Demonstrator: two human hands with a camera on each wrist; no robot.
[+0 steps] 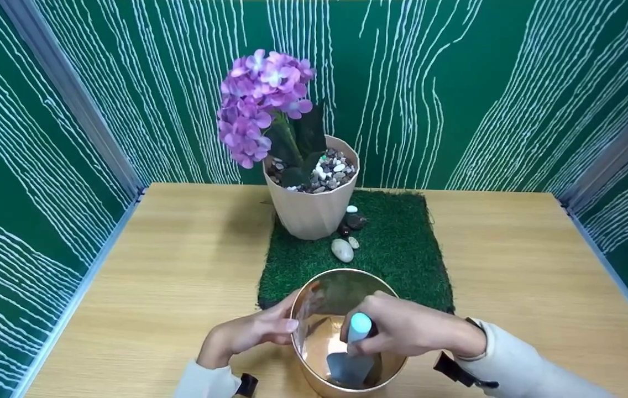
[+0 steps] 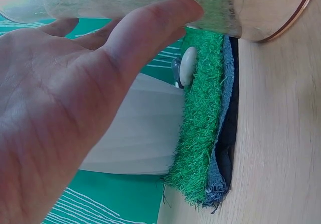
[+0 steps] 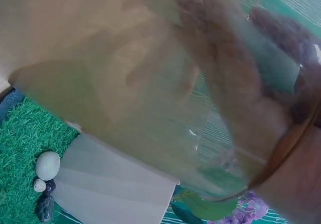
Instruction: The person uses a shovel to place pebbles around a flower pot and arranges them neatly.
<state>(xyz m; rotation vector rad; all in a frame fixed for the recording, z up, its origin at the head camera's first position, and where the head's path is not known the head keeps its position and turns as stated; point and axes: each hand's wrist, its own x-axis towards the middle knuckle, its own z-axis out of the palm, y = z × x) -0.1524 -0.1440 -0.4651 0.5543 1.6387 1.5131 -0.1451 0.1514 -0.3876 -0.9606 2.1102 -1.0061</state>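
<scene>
A large clear amber-tinted container (image 1: 341, 290) with a gold rim stands upright at the table's front, overlapping the mat's near edge in the head view. My left hand (image 1: 258, 330) holds its left side, thumb (image 2: 155, 25) toward me and fingers partly hidden beyond it. Reaching in over the rim, my right hand (image 1: 411, 327) grips the light blue handle (image 1: 360, 325) of a tool with a flat grey-blue blade (image 1: 349, 369), which is down near the bottom. Through the container's hazy wall, the right wrist view shows the same hand (image 3: 230, 78) inside.
Behind the container, a green turf mat (image 1: 397, 237) carries several stones, including a large pale one (image 1: 342, 250). A ribbed white pot (image 1: 311, 213) with purple flowers (image 1: 264, 102) and pebbles stands at its back left. Green walls with white lines enclose the wooden table (image 1: 181, 243).
</scene>
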